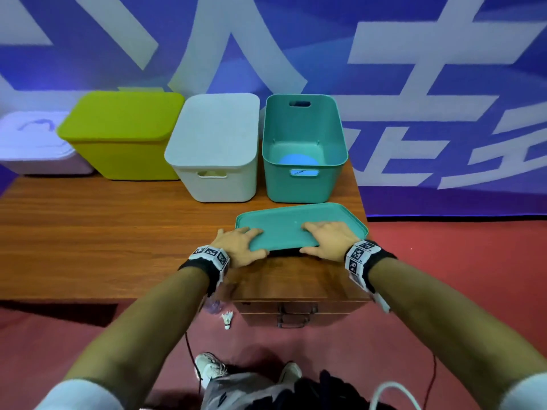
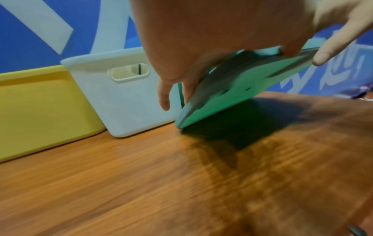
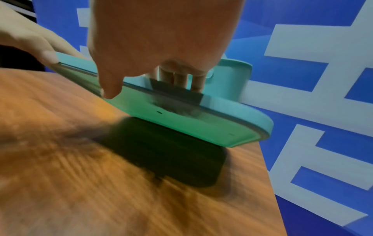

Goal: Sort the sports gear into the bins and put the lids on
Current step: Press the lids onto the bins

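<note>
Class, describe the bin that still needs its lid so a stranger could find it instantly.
On the wooden table, three bins stand in a row. The teal bin is rightmost, beside the white bin. It alone is open, with something blue inside.

Matt plastic teal lid (image 1: 296,226) and teal bin (image 1: 305,149); grained, slightly glossy wooden table (image 1: 103,232).

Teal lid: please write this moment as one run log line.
teal lid: lifted off table, near edge raised | left hand: grips lid | right hand: grips lid | teal bin: open | green, white bins: lidded
</note>
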`<state>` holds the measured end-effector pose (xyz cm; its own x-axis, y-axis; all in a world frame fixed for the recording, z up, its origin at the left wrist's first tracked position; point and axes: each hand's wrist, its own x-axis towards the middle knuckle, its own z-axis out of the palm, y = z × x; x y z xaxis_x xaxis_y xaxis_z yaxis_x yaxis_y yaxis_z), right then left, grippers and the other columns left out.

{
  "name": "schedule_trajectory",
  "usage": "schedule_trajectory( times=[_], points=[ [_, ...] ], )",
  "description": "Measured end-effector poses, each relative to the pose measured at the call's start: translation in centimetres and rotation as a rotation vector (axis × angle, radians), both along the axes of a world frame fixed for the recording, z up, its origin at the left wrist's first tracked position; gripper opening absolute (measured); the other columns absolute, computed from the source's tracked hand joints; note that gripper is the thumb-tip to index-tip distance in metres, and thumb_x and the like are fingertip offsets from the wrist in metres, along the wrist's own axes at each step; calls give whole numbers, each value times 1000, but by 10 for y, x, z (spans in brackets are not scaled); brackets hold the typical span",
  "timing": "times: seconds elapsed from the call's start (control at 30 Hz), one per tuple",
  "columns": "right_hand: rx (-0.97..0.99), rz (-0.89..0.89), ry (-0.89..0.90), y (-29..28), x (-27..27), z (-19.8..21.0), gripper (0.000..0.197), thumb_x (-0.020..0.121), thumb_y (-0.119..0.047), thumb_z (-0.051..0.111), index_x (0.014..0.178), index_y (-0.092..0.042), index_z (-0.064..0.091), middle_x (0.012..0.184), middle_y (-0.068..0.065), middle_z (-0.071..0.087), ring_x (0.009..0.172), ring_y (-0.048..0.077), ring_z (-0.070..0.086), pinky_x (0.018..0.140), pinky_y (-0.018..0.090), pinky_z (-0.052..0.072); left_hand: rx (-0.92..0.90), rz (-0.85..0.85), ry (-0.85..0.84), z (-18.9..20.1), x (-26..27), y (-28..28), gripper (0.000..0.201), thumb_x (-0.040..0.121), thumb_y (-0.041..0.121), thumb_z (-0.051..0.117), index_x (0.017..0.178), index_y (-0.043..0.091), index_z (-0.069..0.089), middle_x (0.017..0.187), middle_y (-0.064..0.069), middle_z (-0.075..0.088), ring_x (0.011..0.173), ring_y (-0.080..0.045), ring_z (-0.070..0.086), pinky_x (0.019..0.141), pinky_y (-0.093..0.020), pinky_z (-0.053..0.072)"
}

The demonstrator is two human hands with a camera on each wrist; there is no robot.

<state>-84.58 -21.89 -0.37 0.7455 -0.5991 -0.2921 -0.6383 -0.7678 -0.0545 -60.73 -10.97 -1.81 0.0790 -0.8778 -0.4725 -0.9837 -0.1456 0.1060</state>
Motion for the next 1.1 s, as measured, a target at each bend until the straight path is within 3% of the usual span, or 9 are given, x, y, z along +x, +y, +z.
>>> schedule_trajectory(
  times=[0.2,0.3,0.5,0.67,0.9,1.1],
  points=[
    [-91,-72,-84,-20,19,27,57,96,-60,41,139,-22,38,121,4,65,99,29,65,77,39,51,-256,55,122,27,14,-15,60,97,60,33,146,27,34,150,-2,42,128,-24,47,101,-41,42],
    [-131,-80,-89,-29,26,37,57,98,-58,38,142,-22,34,118,4,66,96,31,65,68,37,44,-296,47,134,34,17,-21,56,99,53,39,147,25,33,145,-5,46,124,-26,51,100,-42,45],
    [-181,-144,-133,-41,45,54,57,99,-54,38,146,-24,30,99,3,68,89,29,66,64,35,41,-398,69,106,50,36,-43,45,102,44,37,142,25,38,128,-10,61,105,-29,62,87,-40,50],
    [-212,-172,-176,-61,63,74,52,100,-51,41,144,-24,34,92,5,70,86,31,66,67,36,46,-545,93,183,70,56,-65,48,101,44,41,143,21,40,141,-6,50,121,-26,54,97,-43,47],
    [-181,-223,-290,-97,88,109,38,102,-46,40,133,-26,45,119,6,67,103,35,62,79,39,44,-668,111,199,101,90,-113,60,96,44,49,149,26,28,158,0,24,141,-23,31,98,-46,44],
    [-107,-324,-284,-145,100,138,38,102,-46,37,133,-25,44,124,8,64,108,33,60,83,39,44,-761,44,260,125,107,-163,63,93,39,54,149,25,28,159,-2,22,140,-25,31,100,-44,43]
  ],
)
